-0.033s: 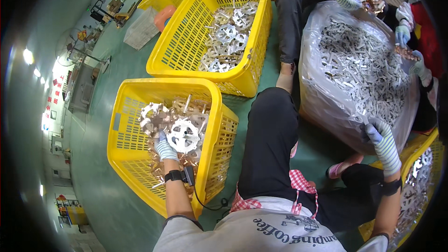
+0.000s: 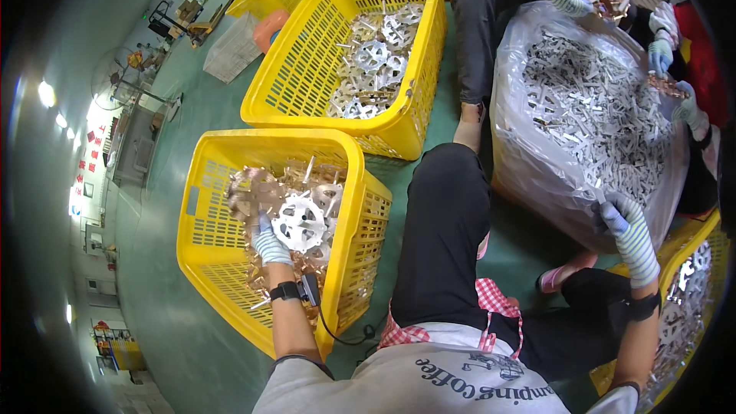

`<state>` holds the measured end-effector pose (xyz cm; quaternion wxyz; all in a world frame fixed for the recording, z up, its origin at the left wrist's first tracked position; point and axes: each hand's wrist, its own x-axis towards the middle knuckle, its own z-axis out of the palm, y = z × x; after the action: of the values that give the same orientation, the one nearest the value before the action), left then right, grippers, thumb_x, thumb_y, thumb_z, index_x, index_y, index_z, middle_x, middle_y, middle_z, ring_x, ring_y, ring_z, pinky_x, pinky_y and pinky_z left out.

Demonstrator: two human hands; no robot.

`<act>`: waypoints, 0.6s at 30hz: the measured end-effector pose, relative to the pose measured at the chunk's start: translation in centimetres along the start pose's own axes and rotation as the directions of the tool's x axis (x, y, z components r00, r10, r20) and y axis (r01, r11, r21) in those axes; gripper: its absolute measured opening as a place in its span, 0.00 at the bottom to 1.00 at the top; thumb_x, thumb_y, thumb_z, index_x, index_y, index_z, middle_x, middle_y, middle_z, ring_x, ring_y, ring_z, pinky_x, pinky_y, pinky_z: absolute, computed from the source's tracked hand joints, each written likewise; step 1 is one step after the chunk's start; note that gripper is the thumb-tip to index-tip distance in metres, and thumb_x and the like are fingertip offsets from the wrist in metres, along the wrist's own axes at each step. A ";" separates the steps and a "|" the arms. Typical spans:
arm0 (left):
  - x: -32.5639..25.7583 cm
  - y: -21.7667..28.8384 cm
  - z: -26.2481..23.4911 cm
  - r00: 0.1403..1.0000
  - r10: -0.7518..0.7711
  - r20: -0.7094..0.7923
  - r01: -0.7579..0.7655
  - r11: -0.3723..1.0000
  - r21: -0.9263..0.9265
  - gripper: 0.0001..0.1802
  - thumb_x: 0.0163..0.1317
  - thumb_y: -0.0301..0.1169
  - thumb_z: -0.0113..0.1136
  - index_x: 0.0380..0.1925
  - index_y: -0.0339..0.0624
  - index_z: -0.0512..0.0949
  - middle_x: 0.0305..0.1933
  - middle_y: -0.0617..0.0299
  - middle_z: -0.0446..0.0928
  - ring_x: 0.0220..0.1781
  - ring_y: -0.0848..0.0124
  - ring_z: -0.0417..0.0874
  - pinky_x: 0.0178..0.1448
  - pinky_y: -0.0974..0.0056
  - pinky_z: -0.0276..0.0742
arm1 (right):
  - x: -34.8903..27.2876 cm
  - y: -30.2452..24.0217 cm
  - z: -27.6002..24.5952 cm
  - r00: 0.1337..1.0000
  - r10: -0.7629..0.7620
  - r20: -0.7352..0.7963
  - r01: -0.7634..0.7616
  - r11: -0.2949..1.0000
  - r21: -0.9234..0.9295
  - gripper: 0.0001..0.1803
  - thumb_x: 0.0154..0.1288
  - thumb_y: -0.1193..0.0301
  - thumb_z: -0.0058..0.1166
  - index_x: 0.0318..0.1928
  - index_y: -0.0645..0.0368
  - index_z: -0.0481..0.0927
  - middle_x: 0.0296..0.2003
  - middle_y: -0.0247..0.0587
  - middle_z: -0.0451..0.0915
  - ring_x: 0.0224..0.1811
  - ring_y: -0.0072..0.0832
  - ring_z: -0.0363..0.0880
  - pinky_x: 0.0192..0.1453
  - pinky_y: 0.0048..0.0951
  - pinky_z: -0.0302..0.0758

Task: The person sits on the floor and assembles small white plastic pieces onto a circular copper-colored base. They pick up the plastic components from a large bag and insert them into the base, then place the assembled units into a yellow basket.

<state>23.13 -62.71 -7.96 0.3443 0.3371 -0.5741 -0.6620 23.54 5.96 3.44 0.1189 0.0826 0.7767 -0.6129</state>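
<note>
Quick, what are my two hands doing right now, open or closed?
Left hand: among metal parts in the yellow basket; grip can't be told.
Right hand: curled by the plastic bag; any hold can't be told.

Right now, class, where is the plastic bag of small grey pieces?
In the head view, the plastic bag is on the right, just beyond the person's right hand.

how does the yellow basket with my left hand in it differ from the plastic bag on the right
The yellow basket has stiff, slotted walls; the plastic bag is limp, see-through film. The basket holds broad, wheel-like metal parts; the bag holds mostly narrow, silvery strips. The left hand is inside the basket, while the right hand is at the bag's near edge. Both are open-topped and hold metal.
</note>
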 end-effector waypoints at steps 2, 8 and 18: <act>-1.2 3.0 2.8 0.986 0.131 0.108 -0.121 0.989 -0.090 0.21 0.62 0.39 0.63 0.51 0.39 0.75 0.46 0.58 0.80 0.40 0.67 0.80 0.44 0.61 0.80 | -0.4 -0.5 -0.1 1.000 -0.017 0.006 0.018 1.000 -0.011 0.18 0.69 0.57 0.53 0.36 0.62 0.78 0.25 0.30 0.76 0.29 0.17 0.72 0.37 0.20 0.69; -3.5 14.7 8.0 0.895 0.273 0.353 -0.237 0.961 -0.143 0.19 0.64 0.39 0.62 0.50 0.40 0.75 0.45 0.62 0.79 0.43 0.70 0.79 0.48 0.63 0.78 | -0.4 0.6 -0.8 0.991 -0.131 -0.006 0.128 0.975 -0.179 0.19 0.69 0.57 0.54 0.42 0.63 0.79 0.29 0.32 0.77 0.33 0.22 0.73 0.41 0.25 0.71; -19.7 16.0 34.8 0.394 0.083 0.915 0.317 0.922 -0.220 0.15 0.67 0.33 0.56 0.52 0.44 0.78 0.47 0.63 0.81 0.43 0.74 0.80 0.46 0.66 0.80 | -1.0 -0.5 -1.3 0.939 -0.320 0.128 0.341 0.916 -0.212 0.16 0.70 0.62 0.51 0.47 0.61 0.79 0.36 0.43 0.80 0.41 0.34 0.78 0.48 0.33 0.74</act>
<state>5.46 -29.40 12.87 -0.0186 -0.1086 -0.5099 -0.8532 24.22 7.12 4.46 0.0572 -0.0922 0.8392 -0.5329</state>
